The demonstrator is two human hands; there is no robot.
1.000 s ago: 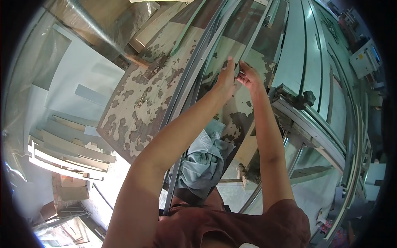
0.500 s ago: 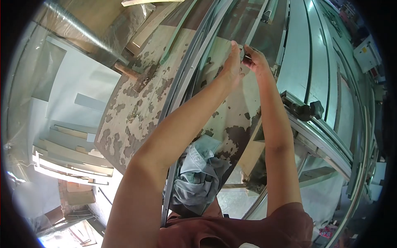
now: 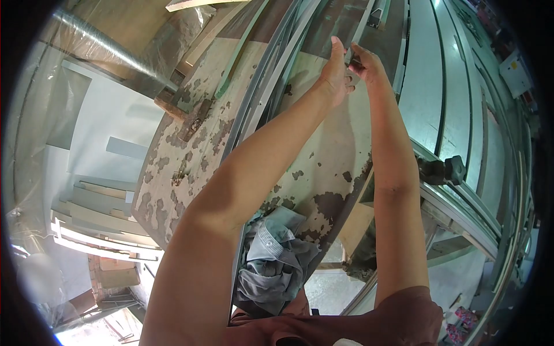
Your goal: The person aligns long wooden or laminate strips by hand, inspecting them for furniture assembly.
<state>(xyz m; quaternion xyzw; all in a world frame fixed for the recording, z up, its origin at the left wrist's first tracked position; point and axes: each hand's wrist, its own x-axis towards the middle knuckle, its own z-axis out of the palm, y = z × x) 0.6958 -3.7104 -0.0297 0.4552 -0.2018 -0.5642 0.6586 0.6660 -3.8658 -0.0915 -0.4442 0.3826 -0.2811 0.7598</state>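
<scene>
Both my arms reach far forward over a worn workbench point(image 3: 323, 173) with peeling paint. My left hand point(image 3: 333, 72) and my right hand point(image 3: 365, 64) meet at a thin grey strip point(image 3: 359, 29) that runs away toward the top of the view. The right hand's fingers are closed around the strip. The left hand grips it from the other side, thumb pointing up. Several long grey profiles point(image 3: 259, 98) lie lengthwise on the bench just left of my left forearm.
A hammer point(image 3: 187, 115) lies on the bench to the left. A crumpled grey cloth point(image 3: 271, 259) sits at the near edge by my body. A black clamp knob point(image 3: 447, 170) sticks out on the right. Cut boards point(image 3: 98, 219) are stacked at lower left.
Both hands have slid farther along the strip, away from me, staying together on it. My arms are stretched out more and the view has shifted with them.
</scene>
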